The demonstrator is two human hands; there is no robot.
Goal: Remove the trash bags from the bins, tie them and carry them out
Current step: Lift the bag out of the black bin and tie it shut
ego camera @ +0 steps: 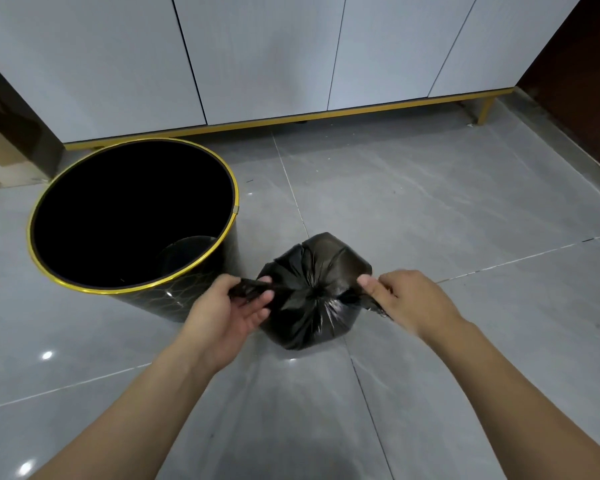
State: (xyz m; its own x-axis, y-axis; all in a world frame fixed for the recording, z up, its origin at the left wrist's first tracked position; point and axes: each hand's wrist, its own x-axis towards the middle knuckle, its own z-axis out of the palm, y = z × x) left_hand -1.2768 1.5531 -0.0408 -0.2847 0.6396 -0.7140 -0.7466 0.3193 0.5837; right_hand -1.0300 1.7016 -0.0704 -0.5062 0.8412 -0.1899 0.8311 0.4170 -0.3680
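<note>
Two hands, left point(236, 303) and right point(400, 296), each grip a tail of the bag point(312, 292) between them.

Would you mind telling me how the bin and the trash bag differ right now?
The bin stands open-topped with a gold rim; the trash bag is gathered closed at its middle. The bin is rigid, smooth and untouched; the bag is crumpled, and the left hand and right hand each pull one of its ends. The bin looks larger. Both are black and sit on the grey floor.
</note>
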